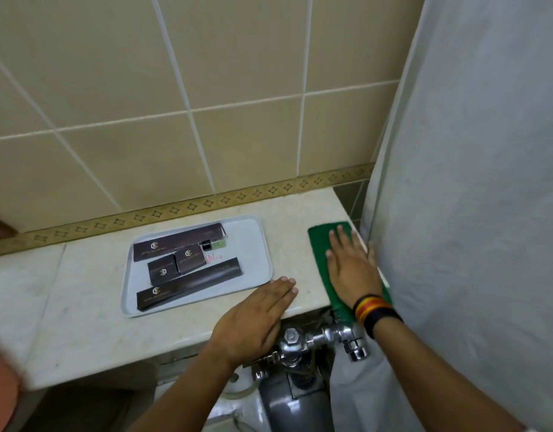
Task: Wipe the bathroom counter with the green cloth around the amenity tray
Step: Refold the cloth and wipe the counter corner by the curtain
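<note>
A green cloth (319, 244) lies flat at the right end of the pale marble counter (82, 307), its near end hanging over the front edge. My right hand (351, 269) presses flat on the cloth, fingers spread. My left hand (256, 319) rests flat on the counter's front edge, fingers together, its fingertips just right of the tray's near right corner. The light grey amenity tray (253, 241) sits mid-counter and holds several dark boxes (188, 288) and a small bottle (213, 243).
A white shower curtain (471, 182) hangs at the right, touching the counter's end. A chrome flush valve (319, 338) sits under the front edge, above the toilet. Beige wall tiles with a patterned border (175, 210) back the counter.
</note>
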Available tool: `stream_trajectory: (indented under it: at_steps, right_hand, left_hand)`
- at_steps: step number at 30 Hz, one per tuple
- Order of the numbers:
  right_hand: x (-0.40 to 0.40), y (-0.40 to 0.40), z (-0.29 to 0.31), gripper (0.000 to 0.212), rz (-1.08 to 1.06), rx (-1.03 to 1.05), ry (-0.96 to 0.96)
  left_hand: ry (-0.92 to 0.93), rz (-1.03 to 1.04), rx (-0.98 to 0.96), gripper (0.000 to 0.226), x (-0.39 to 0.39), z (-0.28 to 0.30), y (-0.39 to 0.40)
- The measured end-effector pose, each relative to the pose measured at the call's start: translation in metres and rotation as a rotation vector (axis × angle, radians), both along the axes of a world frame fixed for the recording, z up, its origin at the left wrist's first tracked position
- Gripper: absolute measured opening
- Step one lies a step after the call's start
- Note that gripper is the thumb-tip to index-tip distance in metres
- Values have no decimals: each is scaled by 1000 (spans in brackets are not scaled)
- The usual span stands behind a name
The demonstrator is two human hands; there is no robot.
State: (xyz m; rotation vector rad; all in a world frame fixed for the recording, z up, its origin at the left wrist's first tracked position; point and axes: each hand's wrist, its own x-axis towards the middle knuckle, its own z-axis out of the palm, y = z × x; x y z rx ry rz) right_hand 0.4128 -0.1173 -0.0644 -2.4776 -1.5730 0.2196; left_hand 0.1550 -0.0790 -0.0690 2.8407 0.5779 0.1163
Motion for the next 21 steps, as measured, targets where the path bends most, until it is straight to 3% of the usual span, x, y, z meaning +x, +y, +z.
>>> stream_trajectory:
  at_steps: [3, 6, 8, 10, 12, 14, 18, 21]
  right_hand:
    - [-21, -44, 11, 57, -74, 124, 106]
    - [-36, -78, 8, 72, -491, 320, 358]
    - [-43, -89, 3, 81, -730, 372, 701]
    - [-44, -92, 4, 67, -840, 402, 1024]
    - [-43, -98, 9, 42, -840, 429, 1145]
    - [-47, -107, 19, 28, -800, 459, 1174]
    - [-88, -120, 56, 18, -593, 471, 1264]
    - [-153, -110, 83, 14, -436, 394, 1310]
  left_hand:
    - [-141, 56, -26, 55, 28, 24, -8]
    - [-260, 302, -41, 53, 95, 43, -2]
    - [-103, 521, -115, 57, 134, 52, 6]
    - [25, 597, -123, 51, 156, 58, 9]
    - [-28, 644, -183, 35, 161, 62, 7]
    - [-147, 697, -389, 27, 151, 71, 4]
    - [-487, 818, -877, 24, 88, 99, 1]
    - [-658, 915, -985, 26, 7, 122, 4]
